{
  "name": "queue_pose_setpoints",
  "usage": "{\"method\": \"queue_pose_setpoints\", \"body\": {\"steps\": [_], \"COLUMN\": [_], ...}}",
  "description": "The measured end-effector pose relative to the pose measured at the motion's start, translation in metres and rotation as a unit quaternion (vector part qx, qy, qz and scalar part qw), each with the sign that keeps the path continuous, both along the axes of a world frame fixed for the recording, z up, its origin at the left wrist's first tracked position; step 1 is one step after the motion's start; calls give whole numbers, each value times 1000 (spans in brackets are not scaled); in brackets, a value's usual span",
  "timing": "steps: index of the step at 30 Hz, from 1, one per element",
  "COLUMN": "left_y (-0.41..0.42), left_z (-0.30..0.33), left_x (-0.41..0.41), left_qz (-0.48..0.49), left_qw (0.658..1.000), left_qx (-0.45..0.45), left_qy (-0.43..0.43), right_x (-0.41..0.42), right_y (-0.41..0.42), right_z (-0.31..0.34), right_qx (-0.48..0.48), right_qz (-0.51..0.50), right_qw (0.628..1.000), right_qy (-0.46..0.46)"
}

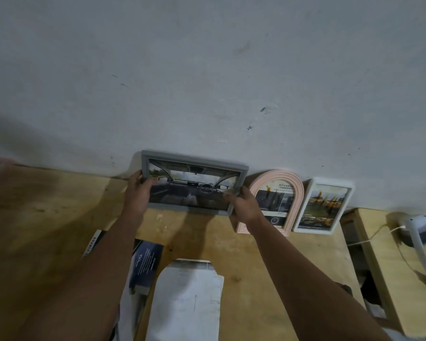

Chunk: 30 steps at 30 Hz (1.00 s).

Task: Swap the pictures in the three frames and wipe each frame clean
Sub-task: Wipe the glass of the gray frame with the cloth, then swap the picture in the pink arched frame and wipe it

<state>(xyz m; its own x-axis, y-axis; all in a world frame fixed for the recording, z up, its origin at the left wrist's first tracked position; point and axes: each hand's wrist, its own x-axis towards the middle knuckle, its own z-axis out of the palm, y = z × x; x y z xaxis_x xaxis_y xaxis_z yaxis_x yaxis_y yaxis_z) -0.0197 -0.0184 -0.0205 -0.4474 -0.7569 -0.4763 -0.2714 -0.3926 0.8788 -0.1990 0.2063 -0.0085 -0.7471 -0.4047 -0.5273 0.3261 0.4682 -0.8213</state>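
We see the grey frame (194, 183) standing against the wall (207, 70) at the back of the bench (47, 217), long axis level, picture facing us. Our left hand (138, 193) and right hand (244, 203) grip its ends. Just right of it lean a pink arched frame (293, 183) and a white frame (349, 190); papers (187, 299) lie nearer us.

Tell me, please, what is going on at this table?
A person holds the grey frame at both ends, left hand and right hand, against the wall on the table. It shows a car-interior picture. The pink frame and white frame lean beside it on the right. Papers lie nearer.
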Motion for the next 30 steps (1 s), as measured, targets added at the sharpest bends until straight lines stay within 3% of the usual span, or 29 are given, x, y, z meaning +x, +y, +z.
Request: {"method": "queue_pose_setpoints", "body": {"steps": [6,11,19,23,30], "left_y": [20,77,180,216,241], "left_z": [5,3,15,16,0], "left_x": [-3,-7,-84,-117,-140], "left_qz": [-2,47,-126,-182,-219], "left_qw": [999,989,981,972,969], "left_qx": [-25,-128,-132,-121,-40], "left_qy": [-26,-64,-64,-87,-112], "right_x": [20,20,-82,-130,-160], "right_y": [25,83,149,152,158], "right_z": [3,4,31,41,28], "right_qx": [-12,2,83,115,94], "right_qz": [84,100,10,68,126], "right_qw": [992,983,940,938,965], "right_qy": [98,155,332,319,211]}}
